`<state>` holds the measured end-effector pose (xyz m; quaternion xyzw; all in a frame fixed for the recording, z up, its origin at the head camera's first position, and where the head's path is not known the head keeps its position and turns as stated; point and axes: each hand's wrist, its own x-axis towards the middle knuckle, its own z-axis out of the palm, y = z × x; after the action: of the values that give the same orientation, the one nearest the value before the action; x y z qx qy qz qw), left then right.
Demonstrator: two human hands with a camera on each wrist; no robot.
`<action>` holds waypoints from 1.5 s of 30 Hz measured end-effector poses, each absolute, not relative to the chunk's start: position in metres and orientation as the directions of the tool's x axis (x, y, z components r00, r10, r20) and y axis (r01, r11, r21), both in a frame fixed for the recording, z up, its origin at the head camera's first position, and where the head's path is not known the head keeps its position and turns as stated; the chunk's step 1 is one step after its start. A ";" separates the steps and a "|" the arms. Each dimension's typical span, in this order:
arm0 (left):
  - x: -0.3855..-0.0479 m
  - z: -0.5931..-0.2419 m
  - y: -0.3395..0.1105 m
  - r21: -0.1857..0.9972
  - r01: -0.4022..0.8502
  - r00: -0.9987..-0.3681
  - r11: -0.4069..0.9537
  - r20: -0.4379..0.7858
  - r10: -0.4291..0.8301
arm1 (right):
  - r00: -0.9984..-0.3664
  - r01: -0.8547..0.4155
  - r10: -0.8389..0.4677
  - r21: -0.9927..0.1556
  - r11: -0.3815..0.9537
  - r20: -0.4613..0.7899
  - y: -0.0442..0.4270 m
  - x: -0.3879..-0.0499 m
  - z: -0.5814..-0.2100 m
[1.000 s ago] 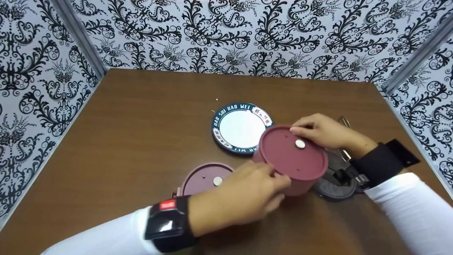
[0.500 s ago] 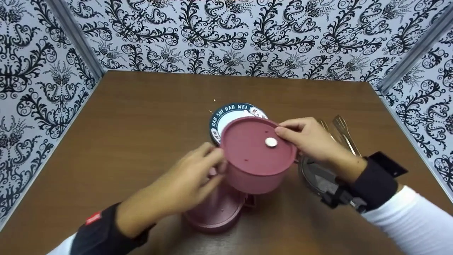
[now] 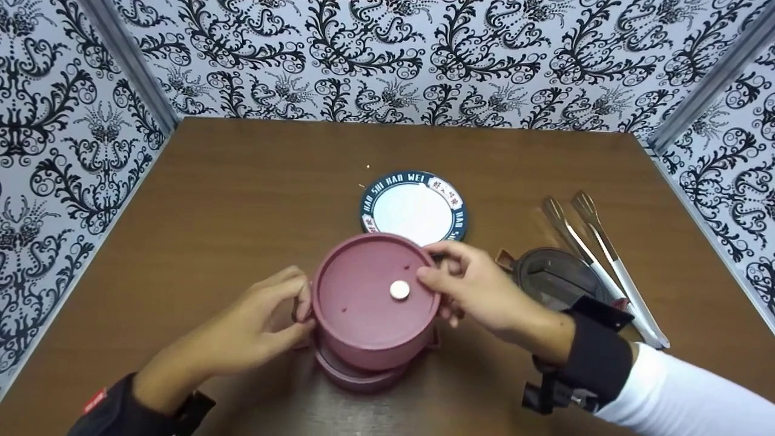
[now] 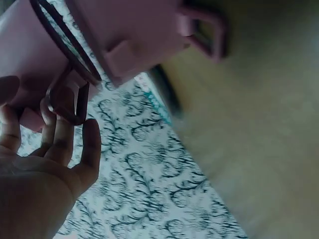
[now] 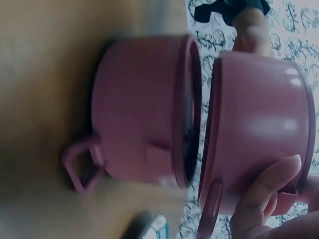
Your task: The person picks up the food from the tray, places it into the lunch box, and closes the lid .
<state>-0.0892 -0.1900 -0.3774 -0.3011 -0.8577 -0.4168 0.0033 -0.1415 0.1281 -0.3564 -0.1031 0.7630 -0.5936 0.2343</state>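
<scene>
Both hands hold a round pink lunch-box tier [image 3: 363,266], with a white button and small holes on its top face. It hangs slightly tilted over a second pink tier [image 3: 363,381] on the table; a thin gap parts the two in the right wrist view. My left hand [image 3: 254,327] grips the upper tier at its left side, fingers at a brown loop handle [image 4: 75,99]. On the other side my right hand [image 3: 484,290] has its thumb on the top rim and its fingers under the edge. The upper tier mostly hides the lower one in the head view.
Behind the tiers lies a white plate [image 3: 412,212] with a dark blue lettered rim. To the right, a dark see-through round lid [image 3: 557,272] lies partly under white-handled tongs [image 3: 605,242] with slotted ends. Patterned walls [image 3: 393,60] border the wooden table [image 3: 254,181].
The upper tier has moved left from beside the lower tier to above it. My left hand has shifted left to its side; my right hand moved along, uncovering the tongs and lid.
</scene>
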 end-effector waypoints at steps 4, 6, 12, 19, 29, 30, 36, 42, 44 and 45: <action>-0.087 -0.385 -0.195 0.722 0.513 -0.821 0.464 0.255 0.510 | -0.856 0.175 -0.442 -0.955 0.238 -0.267 0.122 -0.135 -0.361; -0.086 -0.386 -0.196 0.726 0.507 -0.825 0.465 0.251 0.507 | -0.846 0.196 -0.455 -0.956 0.220 -0.278 0.121 -0.132 -0.363; -0.083 -0.384 -0.202 0.748 0.500 -0.813 0.437 0.232 0.534 | -0.820 0.174 -0.510 -0.963 0.207 -0.258 0.120 -0.128 -0.368; -0.085 -0.380 -0.206 0.735 0.529 -0.789 0.423 0.243 0.564 | -0.798 0.171 -0.551 -0.968 0.184 -0.245 0.120 -0.130 -0.373; -0.084 -0.385 -0.202 0.743 0.514 -0.809 0.429 0.252 0.531 | -0.801 0.151 -0.558 -0.975 0.165 -0.218 0.121 -0.130 -0.378; -0.084 -0.384 -0.201 0.743 0.508 -0.812 0.435 0.245 0.530 | -0.801 0.150 -0.557 -0.975 0.166 -0.218 0.122 -0.131 -0.378; -0.091 -0.384 -0.186 0.719 0.509 -0.817 0.474 0.230 0.529 | -0.819 0.127 -0.533 -0.973 0.195 -0.214 0.136 -0.138 -0.378; -0.105 -0.387 -0.168 0.696 0.521 -0.808 0.494 0.215 0.549 | -0.843 0.093 -0.495 -0.964 0.250 -0.210 0.156 -0.147 -0.377; -0.110 -0.389 -0.161 0.695 0.528 -0.799 0.489 0.212 0.562 | -0.855 0.082 -0.474 -0.958 0.273 -0.209 0.163 -0.150 -0.376; -0.112 -0.390 -0.158 0.692 0.535 -0.794 0.484 0.218 0.567 | -0.861 0.080 -0.464 -0.957 0.279 -0.208 0.166 -0.152 -0.376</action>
<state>-0.1125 -0.1585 -0.3900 -0.3200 -0.8612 -0.3945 -0.0200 -0.1517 0.1662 -0.3761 -0.1253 0.7655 -0.5870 0.2316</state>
